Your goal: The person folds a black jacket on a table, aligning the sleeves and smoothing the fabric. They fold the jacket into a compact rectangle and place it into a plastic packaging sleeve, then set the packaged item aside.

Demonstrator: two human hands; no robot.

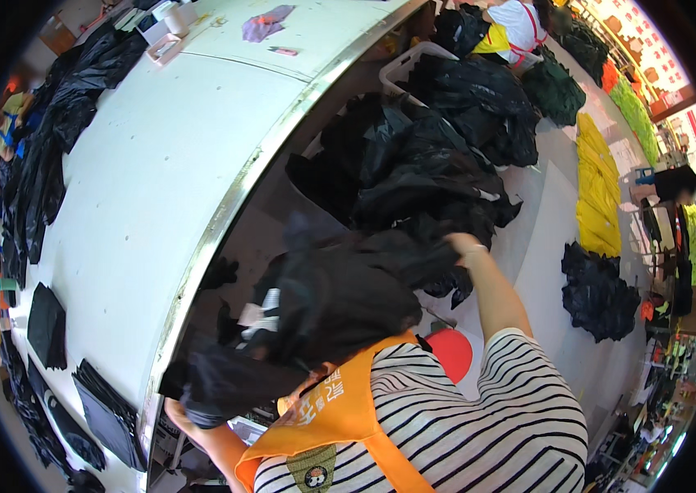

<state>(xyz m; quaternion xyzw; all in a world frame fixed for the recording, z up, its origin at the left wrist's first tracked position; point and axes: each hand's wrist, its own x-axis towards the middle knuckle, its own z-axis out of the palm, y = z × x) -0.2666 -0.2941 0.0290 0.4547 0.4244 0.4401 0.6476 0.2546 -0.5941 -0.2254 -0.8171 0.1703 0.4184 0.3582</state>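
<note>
In front of the apron (339, 403), the black garment (339, 296) slants lengthwise from the left hand (178, 414), whose cloth-hidden grip I cannot tell, up rightward to the right hand (464, 246), fingers closed on it.

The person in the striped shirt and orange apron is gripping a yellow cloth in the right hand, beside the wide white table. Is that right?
Not quite: the head view shows that the crumpled cloth in the right hand is black, not yellow. The rest stands: striped shirt, orange apron, wide white table.
</note>
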